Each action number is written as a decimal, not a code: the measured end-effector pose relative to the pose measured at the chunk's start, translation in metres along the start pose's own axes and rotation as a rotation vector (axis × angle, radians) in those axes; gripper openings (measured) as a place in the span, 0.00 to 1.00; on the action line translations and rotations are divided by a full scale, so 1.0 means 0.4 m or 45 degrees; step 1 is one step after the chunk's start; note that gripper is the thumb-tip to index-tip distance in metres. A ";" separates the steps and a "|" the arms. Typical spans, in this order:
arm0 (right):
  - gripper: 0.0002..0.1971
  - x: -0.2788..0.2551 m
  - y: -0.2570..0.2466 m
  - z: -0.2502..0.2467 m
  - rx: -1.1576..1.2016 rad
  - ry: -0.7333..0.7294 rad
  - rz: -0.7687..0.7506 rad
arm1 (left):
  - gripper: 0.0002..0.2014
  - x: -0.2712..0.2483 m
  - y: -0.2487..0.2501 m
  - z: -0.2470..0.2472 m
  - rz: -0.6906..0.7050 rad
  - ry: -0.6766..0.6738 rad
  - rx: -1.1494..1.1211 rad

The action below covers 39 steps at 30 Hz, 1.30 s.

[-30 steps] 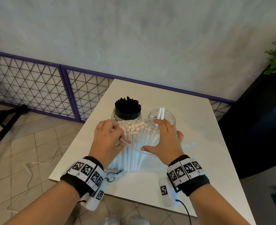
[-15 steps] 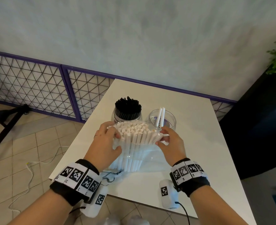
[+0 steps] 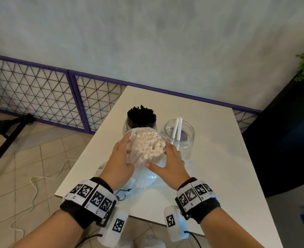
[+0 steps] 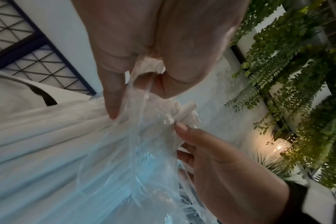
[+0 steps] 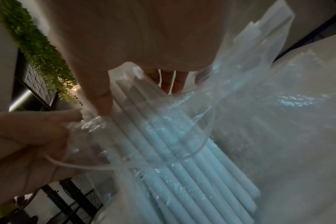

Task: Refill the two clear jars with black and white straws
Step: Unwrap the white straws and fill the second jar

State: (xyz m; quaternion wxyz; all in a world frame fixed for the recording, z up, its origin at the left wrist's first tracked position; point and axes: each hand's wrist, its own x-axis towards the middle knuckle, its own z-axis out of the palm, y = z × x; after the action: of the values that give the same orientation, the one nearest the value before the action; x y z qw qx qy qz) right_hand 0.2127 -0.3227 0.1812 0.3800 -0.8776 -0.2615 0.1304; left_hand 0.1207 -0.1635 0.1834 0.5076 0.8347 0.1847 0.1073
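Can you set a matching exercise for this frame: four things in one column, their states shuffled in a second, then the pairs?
Things
1. left jar
2. right jar
3. bundle of white straws
4. clear plastic bag

States
A. holds just two white straws
B. pushed down around the bundle
C. packed with black straws
D. stands upright between both hands

Pairs: 1-C, 2-A, 3-D, 4-B
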 end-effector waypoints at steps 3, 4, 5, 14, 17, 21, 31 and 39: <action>0.54 0.005 -0.008 0.008 0.044 0.092 0.054 | 0.45 0.003 -0.024 0.010 0.017 0.027 -0.105; 0.56 0.007 -0.007 0.011 0.037 0.083 0.058 | 0.47 0.002 -0.030 0.009 0.000 0.027 -0.130; 0.58 0.008 -0.008 0.013 0.031 0.070 0.054 | 0.48 0.002 -0.037 0.006 -0.012 0.028 -0.154; 0.56 0.041 -0.013 0.061 0.336 0.148 0.083 | 0.47 0.015 -0.040 0.001 0.043 -0.001 -0.320; 0.48 0.040 -0.008 0.061 0.323 0.154 0.004 | 0.45 0.010 -0.045 0.005 0.043 0.041 -0.368; 0.47 0.034 -0.006 0.042 0.137 0.122 -0.153 | 0.44 0.006 -0.058 -0.003 -0.013 0.017 -0.296; 0.42 0.030 -0.003 0.034 -0.225 0.188 -0.301 | 0.32 0.050 0.005 -0.058 0.031 0.244 0.302; 0.39 0.028 -0.005 0.037 -0.054 0.084 -0.270 | 0.31 0.192 0.120 -0.060 -0.009 -0.221 0.408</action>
State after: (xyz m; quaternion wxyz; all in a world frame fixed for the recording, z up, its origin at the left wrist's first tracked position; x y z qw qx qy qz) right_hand 0.2149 -0.3067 0.1724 0.3813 -0.8568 -0.3428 0.0549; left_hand 0.1911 -0.1319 0.2363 0.3826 0.9103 0.1577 0.0024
